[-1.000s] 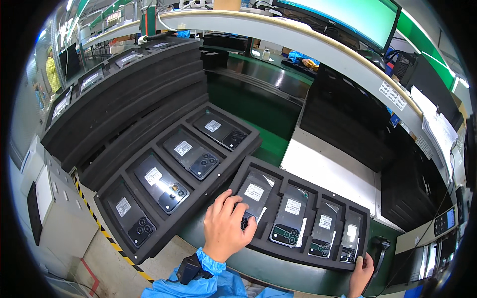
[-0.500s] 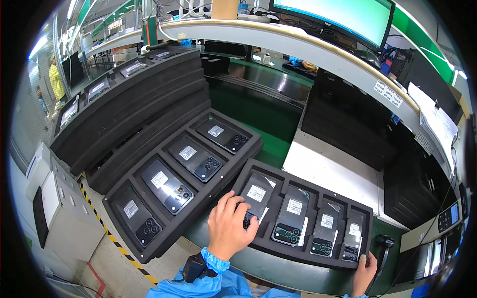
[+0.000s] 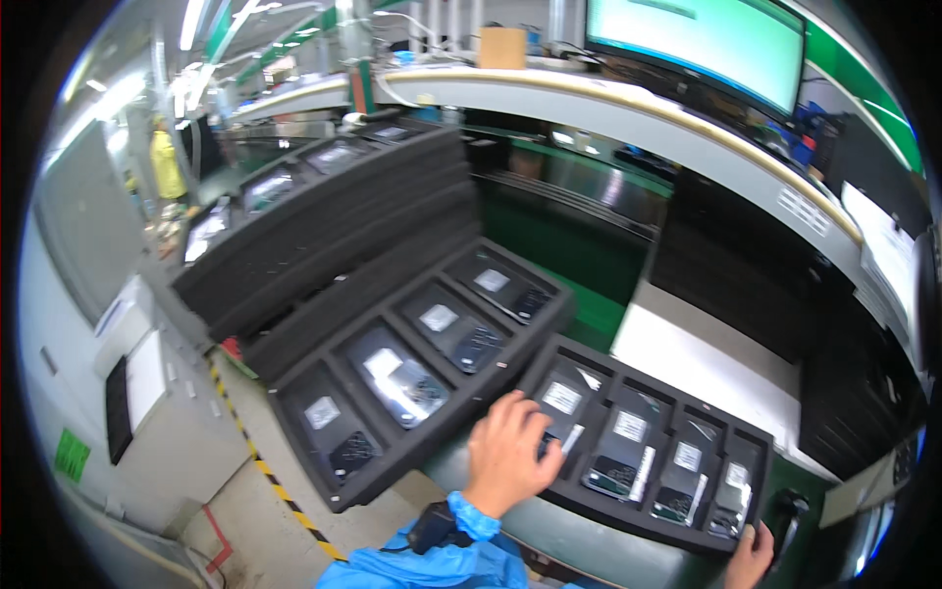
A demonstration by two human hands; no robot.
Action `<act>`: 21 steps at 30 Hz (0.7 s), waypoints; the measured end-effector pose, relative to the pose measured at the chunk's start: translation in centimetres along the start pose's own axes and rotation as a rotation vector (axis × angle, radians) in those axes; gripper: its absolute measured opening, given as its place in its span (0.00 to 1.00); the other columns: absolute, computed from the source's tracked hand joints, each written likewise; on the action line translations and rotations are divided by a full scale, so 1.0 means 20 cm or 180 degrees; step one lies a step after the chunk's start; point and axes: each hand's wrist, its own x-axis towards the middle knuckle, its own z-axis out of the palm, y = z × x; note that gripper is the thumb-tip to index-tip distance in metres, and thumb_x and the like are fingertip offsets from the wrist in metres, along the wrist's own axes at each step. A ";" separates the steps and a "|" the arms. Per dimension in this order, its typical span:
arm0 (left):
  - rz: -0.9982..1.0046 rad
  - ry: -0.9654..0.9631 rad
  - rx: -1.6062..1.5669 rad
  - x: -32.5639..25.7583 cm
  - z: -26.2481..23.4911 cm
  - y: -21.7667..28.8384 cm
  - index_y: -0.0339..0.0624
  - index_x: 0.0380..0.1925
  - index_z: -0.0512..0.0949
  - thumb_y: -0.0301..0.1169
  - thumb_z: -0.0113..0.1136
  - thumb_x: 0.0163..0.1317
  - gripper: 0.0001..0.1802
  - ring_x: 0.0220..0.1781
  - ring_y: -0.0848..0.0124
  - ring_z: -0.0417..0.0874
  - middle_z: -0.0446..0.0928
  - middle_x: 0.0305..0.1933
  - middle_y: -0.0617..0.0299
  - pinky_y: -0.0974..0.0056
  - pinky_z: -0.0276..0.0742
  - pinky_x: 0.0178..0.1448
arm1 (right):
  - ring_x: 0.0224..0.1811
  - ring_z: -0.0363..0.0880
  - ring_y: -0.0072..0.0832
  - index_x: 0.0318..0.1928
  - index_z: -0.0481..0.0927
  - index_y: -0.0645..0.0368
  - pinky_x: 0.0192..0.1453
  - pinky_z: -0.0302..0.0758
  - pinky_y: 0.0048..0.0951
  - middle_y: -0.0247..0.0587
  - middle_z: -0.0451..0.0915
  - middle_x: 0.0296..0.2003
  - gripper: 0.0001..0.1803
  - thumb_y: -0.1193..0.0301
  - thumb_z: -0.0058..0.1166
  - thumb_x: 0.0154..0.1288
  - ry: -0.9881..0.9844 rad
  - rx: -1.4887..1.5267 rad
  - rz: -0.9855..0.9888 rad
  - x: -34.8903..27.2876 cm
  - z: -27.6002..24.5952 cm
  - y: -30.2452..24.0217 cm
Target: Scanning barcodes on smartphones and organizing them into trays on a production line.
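A black foam tray with a row of phones in film lies in front of me, backs up with white labels. My left hand is closed over its left end, the thumb by the leftmost phone, whose camera end it partly hides. At the near right corner my right hand grips the tray's edge, close to the rightmost phone. Two more phones, a middle-left one and a middle-right one, sit between them. Just left stands another foam tray with more phones.
Behind the left tray rises a tall stack of foam trays. A white panel and dark stacked trays are at the right back. A shelf with a monitor crosses above. A dark handheld device lies beyond my right hand.
The whole view has swung to the left and blurred, so the trays and hands appear farther right. Both hands stay at the same places on the tray.
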 end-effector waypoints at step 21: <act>-0.1908 -0.0734 -0.3209 -0.07 -0.15 -0.15 0.35 0.66 0.62 0.24 0.58 0.67 0.28 0.58 0.69 0.77 0.75 0.60 0.50 0.64 0.74 0.63 | 0.36 0.76 0.19 0.50 0.82 0.73 0.42 0.72 0.25 0.35 0.83 0.35 0.21 0.64 0.62 0.69 -0.0929 0.1482 0.1110 0.10 -0.13 -0.02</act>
